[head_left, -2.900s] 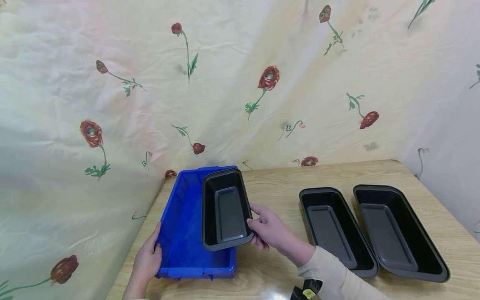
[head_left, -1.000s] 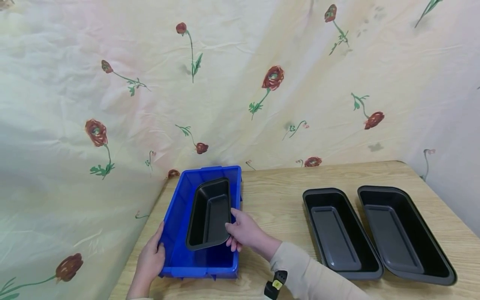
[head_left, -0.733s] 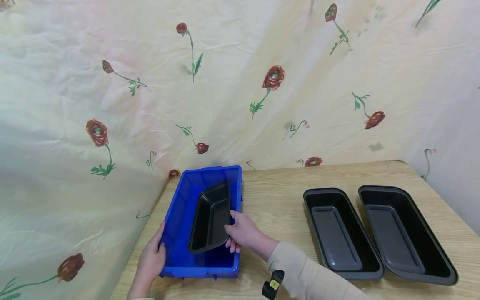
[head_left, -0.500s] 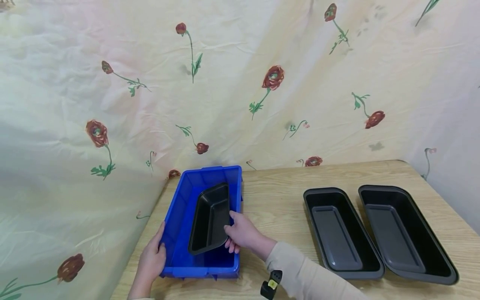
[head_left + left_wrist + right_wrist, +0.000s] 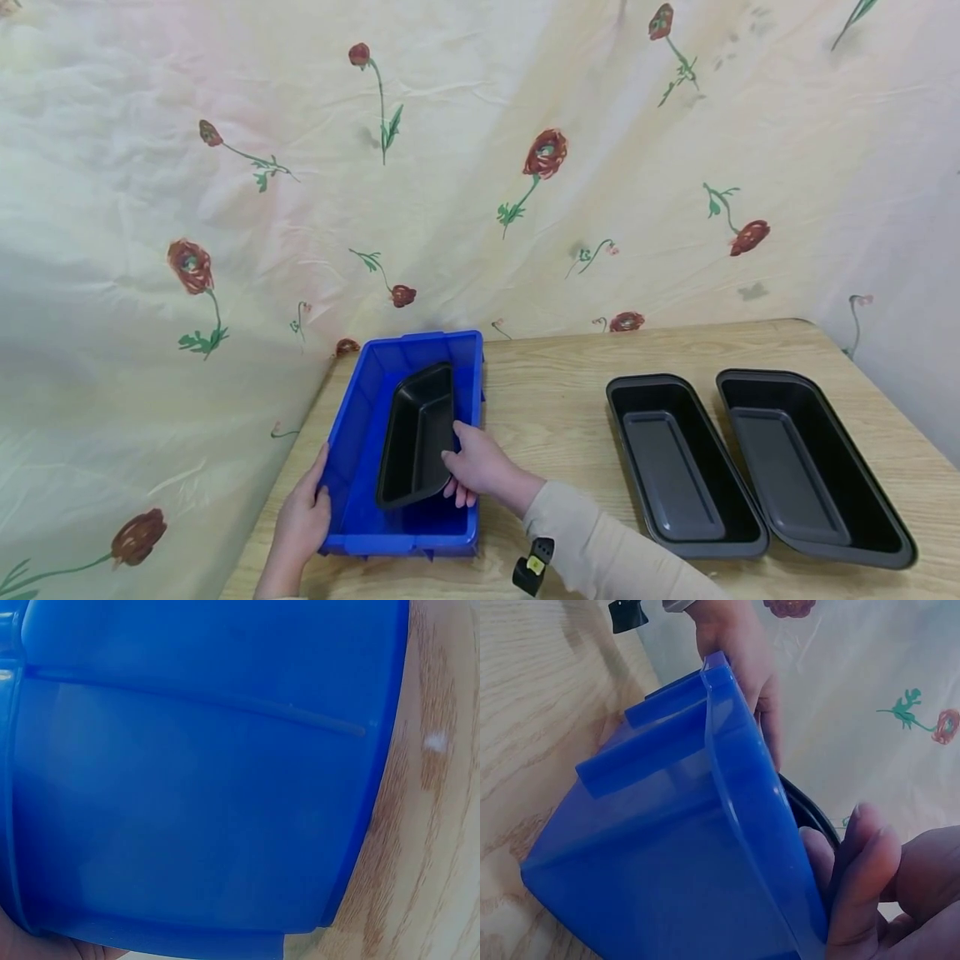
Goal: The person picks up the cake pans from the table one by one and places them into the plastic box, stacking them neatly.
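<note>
A black loaf pan (image 5: 416,437) is tilted inside the blue plastic bin (image 5: 405,543). My right hand (image 5: 483,462) pinches the pan's right rim near its front corner, thumb on the inner side. At the bin's left side, my left hand (image 5: 302,517) grips the rim. The left wrist view is filled by the bin's outer wall (image 5: 187,802), with a bit of the left hand (image 5: 37,945) at the lower left. In the right wrist view the right-hand fingers (image 5: 866,877) are close to the bin's rim, and only a dark edge of the pan (image 5: 810,806) shows.
Two more black loaf pans, one (image 5: 678,467) left of the other (image 5: 810,467), stand side by side on the right of the wooden table (image 5: 547,392). A flower-printed cloth (image 5: 450,167) hangs behind. A black device with a yellow mark (image 5: 534,567) is at the right wrist.
Over these frames the right hand has brought the loaf pan leftward and down into the bin, tilting it. In the last half second it has shifted slightly left. The left hand keeps its grip.
</note>
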{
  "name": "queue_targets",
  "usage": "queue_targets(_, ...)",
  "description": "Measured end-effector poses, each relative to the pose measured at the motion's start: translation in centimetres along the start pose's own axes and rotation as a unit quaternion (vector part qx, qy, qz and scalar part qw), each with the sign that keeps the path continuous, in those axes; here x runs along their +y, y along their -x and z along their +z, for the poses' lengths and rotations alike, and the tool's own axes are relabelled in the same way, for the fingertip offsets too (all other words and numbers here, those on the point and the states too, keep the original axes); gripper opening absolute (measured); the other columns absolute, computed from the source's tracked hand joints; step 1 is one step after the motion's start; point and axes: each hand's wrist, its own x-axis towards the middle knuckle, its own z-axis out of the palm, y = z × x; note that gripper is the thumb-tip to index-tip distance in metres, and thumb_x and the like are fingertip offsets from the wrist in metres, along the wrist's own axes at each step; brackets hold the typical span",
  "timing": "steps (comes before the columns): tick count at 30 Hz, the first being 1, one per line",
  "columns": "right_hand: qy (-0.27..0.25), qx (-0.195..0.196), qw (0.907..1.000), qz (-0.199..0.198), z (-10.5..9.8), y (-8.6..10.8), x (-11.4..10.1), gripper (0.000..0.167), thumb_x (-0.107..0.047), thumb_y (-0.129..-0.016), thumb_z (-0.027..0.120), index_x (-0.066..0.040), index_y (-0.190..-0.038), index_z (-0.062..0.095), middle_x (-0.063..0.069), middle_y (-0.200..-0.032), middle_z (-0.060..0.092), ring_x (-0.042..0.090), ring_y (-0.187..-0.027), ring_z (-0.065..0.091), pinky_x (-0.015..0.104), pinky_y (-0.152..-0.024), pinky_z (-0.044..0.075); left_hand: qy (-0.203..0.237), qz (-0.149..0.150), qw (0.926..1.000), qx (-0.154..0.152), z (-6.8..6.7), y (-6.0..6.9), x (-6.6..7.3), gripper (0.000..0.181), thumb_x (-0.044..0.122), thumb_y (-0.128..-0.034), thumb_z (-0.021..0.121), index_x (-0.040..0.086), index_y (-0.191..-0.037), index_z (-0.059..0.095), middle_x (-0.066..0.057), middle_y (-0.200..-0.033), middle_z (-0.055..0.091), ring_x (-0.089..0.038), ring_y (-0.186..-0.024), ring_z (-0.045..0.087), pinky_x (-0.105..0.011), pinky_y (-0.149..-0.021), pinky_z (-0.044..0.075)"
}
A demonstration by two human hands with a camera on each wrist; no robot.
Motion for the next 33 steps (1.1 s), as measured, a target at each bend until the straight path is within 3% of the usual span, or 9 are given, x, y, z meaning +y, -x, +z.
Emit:
queue_targets(7, 0.007, -0.023, 0.9995, 0.02, -0.1, -0.1, -0.2, 0.063, -0.008, -0.102, 0.048, 0.007, -0.153, 0.012, 0.013, -0.063, 0.068, 0.015, -0.038, 0.058, 0.029, -0.038, 0.051, 0.0, 0.001, 1.0, -0.001, 0.0, 0.0, 0.0, 0.064, 0.0, -0.1, 0.033, 0.017, -0.158, 0.012, -0.028, -0.154, 0.024, -0.048, -0.138, 0.026, -0.062, -0.109, 0.027)
queue_targets(12, -0.003, -0.047, 0.9983, 0.035, -0.3, -0.4, -0.2, 0.057, -0.004, -0.101, 0.046, 0.003, -0.151, 0.02, 0.018, -0.066, 0.069, 0.021, -0.042, 0.063, 0.03, -0.039, 0.053, -0.002, 0.001, 1.0, -0.004, 0.2, 0.0, -0.1, 0.064, 0.0, -0.1, 0.033, 0.017, -0.158, 0.011, -0.028, -0.154, 0.024, -0.048, -0.138, 0.027, -0.062, -0.108, 0.028)
queue_targets(23, 0.05, -0.043, 0.9964, 0.052, 0.5, -0.8, -0.7, 0.055, 0.001, -0.099, 0.046, 0.011, -0.148, 0.022, 0.018, -0.062, 0.067, 0.022, -0.04, 0.062, 0.031, -0.037, 0.052, -0.003, -0.007, 1.0, -0.006, 0.0, 0.1, -0.1, 0.065, 0.0, -0.0999, 0.032, 0.018, -0.158, 0.009, -0.028, -0.155, 0.021, -0.048, -0.138, 0.026, -0.062, -0.108, 0.027)
queue_targets(29, 0.072, -0.027, 0.9949, 0.065, 0.7, -0.9, -0.9, 0.034, 0.004, -0.097, 0.049, 0.01, -0.129, 0.042, 0.017, -0.058, 0.066, 0.02, -0.037, 0.06, 0.029, -0.035, 0.05, -0.004, -0.002, 1.0, -0.005, 0.0, 0.1, -0.1, 0.065, 0.0, -0.0998, 0.032, 0.018, -0.158, 0.009, -0.029, -0.155, 0.022, -0.048, -0.138, 0.026, -0.062, -0.108, 0.027)
queue_targets(33, 0.074, -0.023, 0.9948, 0.066, 0.8, -0.9, -0.9, 0.027, 0.004, -0.096, 0.05, 0.008, -0.122, 0.046, 0.016, -0.058, 0.066, 0.02, -0.037, 0.06, 0.029, -0.035, 0.05, -0.005, -0.003, 1.0, -0.004, 0.1, 0.0, -0.1, 0.065, 0.0, -0.0999, 0.032, 0.018, -0.158, 0.009, -0.029, -0.155, 0.022, -0.048, -0.138, 0.027, -0.062, -0.108, 0.028)
